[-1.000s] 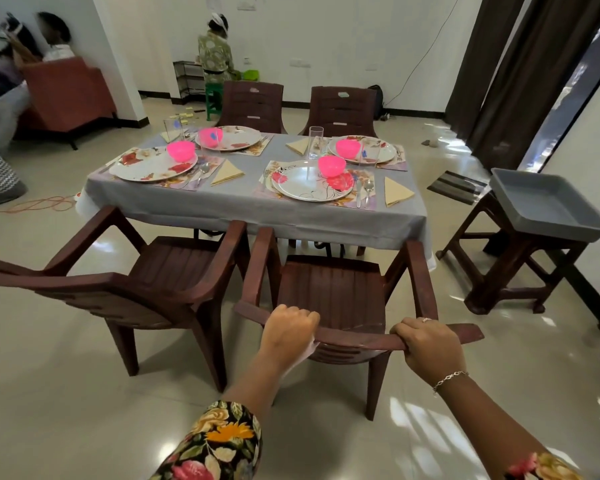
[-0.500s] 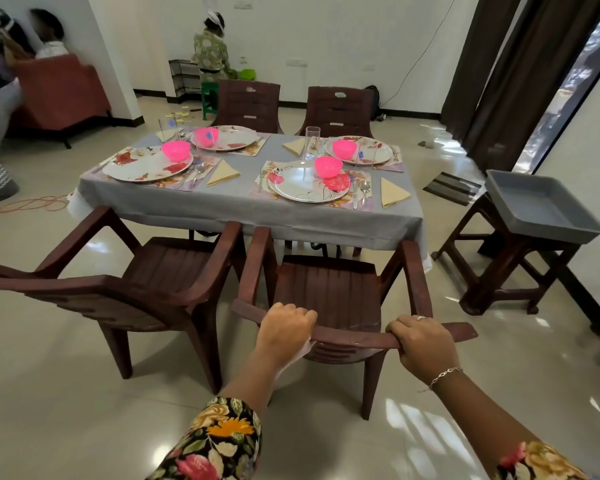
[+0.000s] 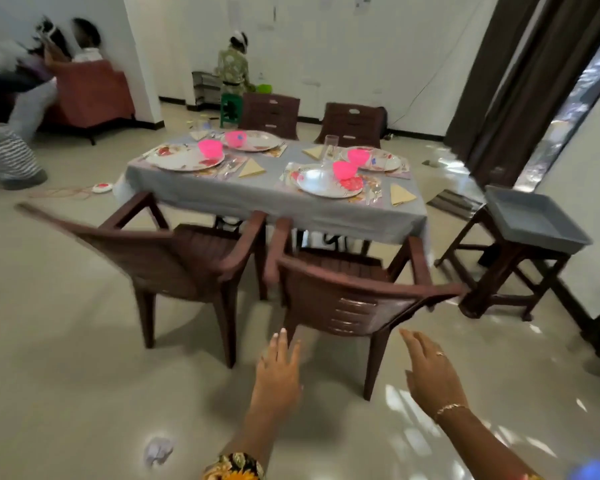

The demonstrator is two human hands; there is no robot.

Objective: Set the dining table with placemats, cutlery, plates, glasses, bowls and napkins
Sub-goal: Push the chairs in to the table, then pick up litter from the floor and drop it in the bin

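view: head cam, only one; edges motion-blurred
left hand (image 3: 279,367): flat, fingers straight and spread, palm down, holds nothing
right hand (image 3: 430,368): same, fingers splayed, empty; ring and bracelet on it
near chair (image 3: 357,306): dead ahead of both hands, backrest facing them, not touched
rail axis: top rail runs crosswise to the hands, skewed a bit, so the chair sits slightly turned
nearer hand: left fingertips look just short of the backrest's lower edge, right hand off its right corner; depth hard to call
second chair (image 3: 173,247): ahead-left of the left hand, angled off square
table (image 3: 257,199): beyond the chairs, straight ahead, long axis crosswise
settings: four places with plates (image 3: 321,183), pink bowls (image 3: 344,169), napkins (image 3: 401,194), cutlery (image 3: 374,194) and placemats (image 3: 289,174); one glass (image 3: 330,148) clearly seen
task state: my read, laying looks done; only chair alignment left
next move: likely squaring a chair; both hands would need to go forward
tray (image 3: 530,220): grey, on a stool (image 3: 506,271), ahead-right of the right hand
writing: none readable; wall sheets (image 3: 362,3) and far chair (image 3: 352,124) badge too blurred
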